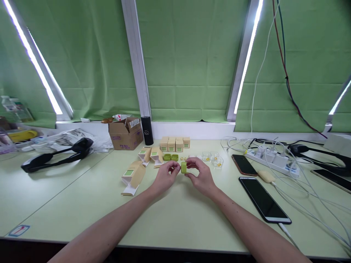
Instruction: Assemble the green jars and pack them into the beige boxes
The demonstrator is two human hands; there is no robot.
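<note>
A small green box (pixel 183 167) is held up over the table between my two hands. My left hand (pixel 167 174) pinches its left side with thumb and fingertips. From the right, my right hand (pixel 201 176) grips it with thumb below and curled fingers above. Just behind the hands, two open green trays (pixel 170 157) sit side by side with a few tiny yellowish pieces (pixel 183 158) by them. Several clear containers with small yellow items (pixel 211 157) stand to the right. Opened cardboard cartons with green labels (pixel 133 174) lie to the left.
Several closed small cartons (pixel 174 144) stand at the back, near a brown cardboard box (pixel 126 136) and a black cylinder (pixel 147 130). Phones (pixel 264 199), a power strip (pixel 271 160) and loose white cables fill the right side. A black headset-like strap (pixel 59 155) lies left.
</note>
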